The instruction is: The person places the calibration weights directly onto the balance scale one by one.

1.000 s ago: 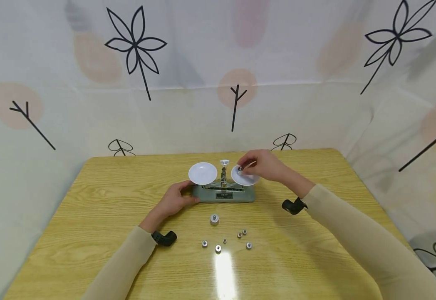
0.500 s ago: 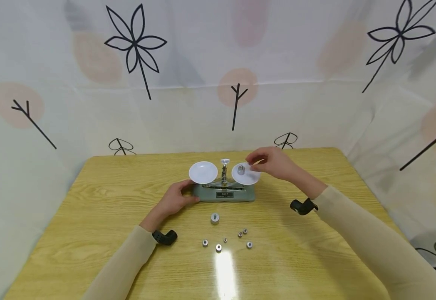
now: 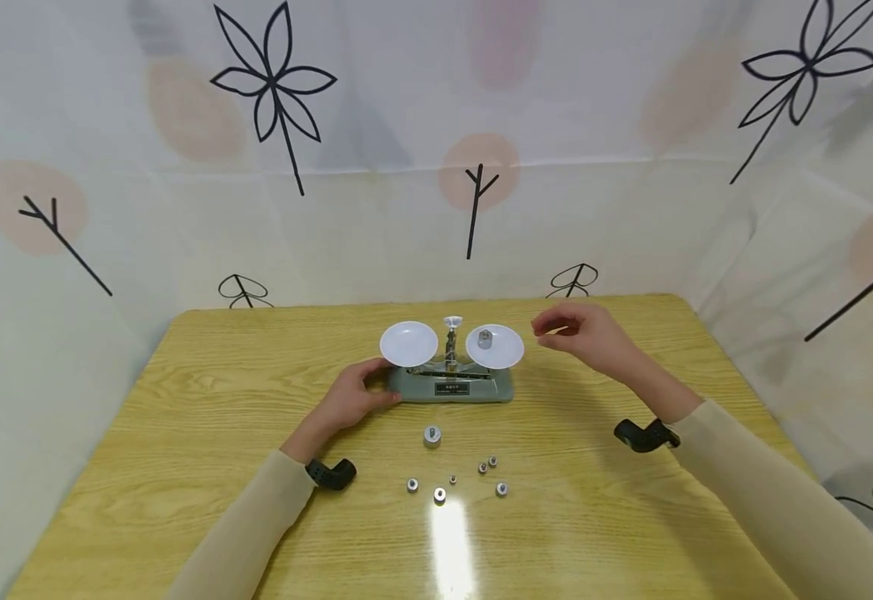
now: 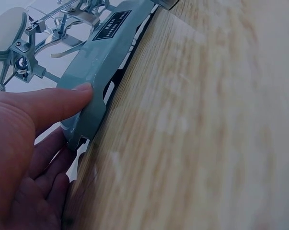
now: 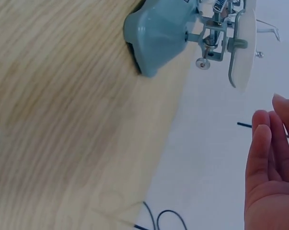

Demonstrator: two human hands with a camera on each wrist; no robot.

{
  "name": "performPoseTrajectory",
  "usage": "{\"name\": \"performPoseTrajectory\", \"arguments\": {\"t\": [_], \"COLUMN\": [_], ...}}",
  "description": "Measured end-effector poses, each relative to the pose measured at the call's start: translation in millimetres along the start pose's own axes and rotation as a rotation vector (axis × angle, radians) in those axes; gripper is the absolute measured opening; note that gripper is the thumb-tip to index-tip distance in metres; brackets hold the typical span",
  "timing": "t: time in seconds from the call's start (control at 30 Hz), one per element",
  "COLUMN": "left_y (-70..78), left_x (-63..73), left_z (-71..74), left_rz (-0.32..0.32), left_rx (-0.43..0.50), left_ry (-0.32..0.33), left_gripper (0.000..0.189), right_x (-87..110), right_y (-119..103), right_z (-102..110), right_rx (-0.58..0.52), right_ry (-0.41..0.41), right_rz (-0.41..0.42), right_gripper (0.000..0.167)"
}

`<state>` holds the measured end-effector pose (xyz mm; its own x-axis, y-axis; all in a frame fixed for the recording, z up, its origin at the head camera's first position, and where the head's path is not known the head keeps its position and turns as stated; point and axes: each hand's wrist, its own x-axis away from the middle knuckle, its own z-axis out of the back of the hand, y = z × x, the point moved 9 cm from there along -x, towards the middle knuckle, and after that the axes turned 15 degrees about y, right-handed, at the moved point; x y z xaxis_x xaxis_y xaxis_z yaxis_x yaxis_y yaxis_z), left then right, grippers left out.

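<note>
A two-pan balance scale (image 3: pixel 451 386) with a grey-green base stands toward the back of the table. My left hand (image 3: pixel 354 395) grips the left end of its base, the thumb (image 4: pixel 63 103) on the front face and the fingers curled round the end. In the right white pan (image 3: pixel 507 350) sits one metal weight (image 3: pixel 485 339), upright. The left pan (image 3: pixel 409 344) has nothing on it. Just right of the right pan, my right hand (image 3: pixel 582 335) hovers with relaxed fingers and holds nothing; the right wrist view shows its fingertips (image 5: pixel 261 134) apart from the pan edge.
In front of the scale stands a larger metal weight (image 3: pixel 432 437). Several smaller weights are scattered nearer, among them one at left (image 3: pixel 412 485) and one at right (image 3: pixel 501 489). A patterned cloth (image 3: pixel 406 233) hangs behind the wooden table (image 3: pixel 256 400).
My right hand has let go of the weight, leaving it in the right pan, and has drawn away to the right. My left hand stays on the base.
</note>
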<state>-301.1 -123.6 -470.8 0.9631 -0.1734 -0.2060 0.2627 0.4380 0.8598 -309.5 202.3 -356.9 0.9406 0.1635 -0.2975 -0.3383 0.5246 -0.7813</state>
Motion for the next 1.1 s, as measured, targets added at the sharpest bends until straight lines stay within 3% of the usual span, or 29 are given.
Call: {"name": "performPoseTrajectory", "arguments": {"t": [0.27,0.67,0.87,1.1], "left_y": [2.7,4.3,3.6,4.8], "left_x": [-0.1,0.8,1.2,0.6], "left_z": [0.3,0.2,-0.6,-0.2], "left_rz": [-0.006,-0.018,-0.003,0.006], "left_rx": [0.0,0.008,-0.002,0.01], "left_ry": [0.004,0.003,-0.001,-0.001], "left_gripper": [0.057,0.056,0.056,0.056], "right_x": [22.2,53.1,66.2,84.3], "right_y": [18,28,23,13], "right_z": [7,-20,-38,-70], "right_rx": [-0.018,-0.061,-0.066,-0.104], "right_ry": [0.06,0.014,-0.039,-0.169], "right_rz": [-0.083,-0.078,-0.035,-0.007], "right_gripper": [0.021,0.021,0.017,0.015]}}
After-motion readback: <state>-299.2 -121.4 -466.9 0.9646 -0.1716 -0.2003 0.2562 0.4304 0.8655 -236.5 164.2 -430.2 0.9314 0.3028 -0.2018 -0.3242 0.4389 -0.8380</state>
